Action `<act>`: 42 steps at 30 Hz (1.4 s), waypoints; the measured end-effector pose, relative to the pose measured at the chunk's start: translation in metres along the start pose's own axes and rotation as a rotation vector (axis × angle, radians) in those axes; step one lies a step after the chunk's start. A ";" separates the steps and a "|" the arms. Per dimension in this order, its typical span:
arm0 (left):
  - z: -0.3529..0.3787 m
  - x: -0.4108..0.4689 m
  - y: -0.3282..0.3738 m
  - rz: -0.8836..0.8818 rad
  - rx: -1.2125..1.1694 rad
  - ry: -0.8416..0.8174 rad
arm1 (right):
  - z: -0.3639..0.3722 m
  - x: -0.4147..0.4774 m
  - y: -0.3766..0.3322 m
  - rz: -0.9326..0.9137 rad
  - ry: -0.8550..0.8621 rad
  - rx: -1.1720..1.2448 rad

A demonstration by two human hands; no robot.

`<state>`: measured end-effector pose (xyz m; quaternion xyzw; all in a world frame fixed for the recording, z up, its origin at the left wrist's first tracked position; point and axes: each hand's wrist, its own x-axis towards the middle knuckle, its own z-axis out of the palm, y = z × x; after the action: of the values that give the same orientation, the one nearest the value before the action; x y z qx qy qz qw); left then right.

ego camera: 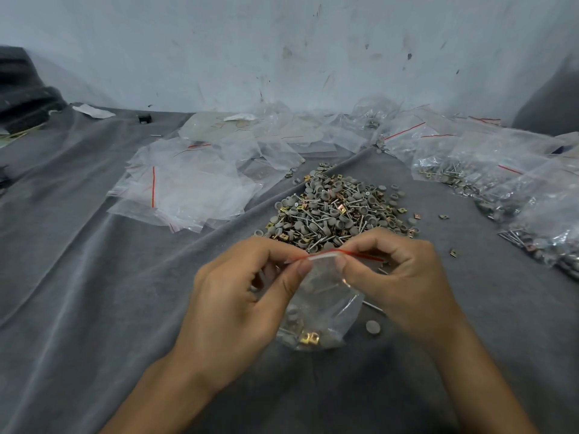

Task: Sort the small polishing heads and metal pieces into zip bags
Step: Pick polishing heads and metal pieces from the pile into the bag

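We pinch a part-filled zip bag (319, 305) at its seal with left hand (247, 296) and right hand (398, 277), filled bags (507, 189) lying to their right, a big unsorted pile (338, 211) just beyond.

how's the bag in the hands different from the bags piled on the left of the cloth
The held bag holds grey heads and brass-coloured pieces; the left pile of bags looks empty. The left hand and right hand pinch the held bag's top, so it stands upright; the pile lies flat on the cloth. Both are clear with a red strip.
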<state>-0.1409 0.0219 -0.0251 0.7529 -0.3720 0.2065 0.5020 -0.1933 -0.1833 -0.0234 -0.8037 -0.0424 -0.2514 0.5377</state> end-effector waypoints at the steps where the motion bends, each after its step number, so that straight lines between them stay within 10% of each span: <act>1: -0.001 0.000 -0.001 -0.002 -0.002 0.011 | -0.002 0.001 0.001 0.003 0.014 -0.019; 24: 0.002 0.003 -0.016 -0.136 -0.014 0.022 | -0.012 0.004 0.027 0.060 0.181 -0.286; 32: 0.003 0.002 -0.023 -0.209 -0.136 0.125 | 0.021 -0.004 0.020 0.251 -0.187 0.249; 42: 0.004 0.001 -0.038 -0.244 -0.129 0.204 | 0.035 -0.013 0.021 0.250 -0.334 0.051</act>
<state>-0.1118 0.0260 -0.0493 0.7340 -0.2374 0.1949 0.6058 -0.1843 -0.1582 -0.0573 -0.8195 -0.0371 -0.0451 0.5702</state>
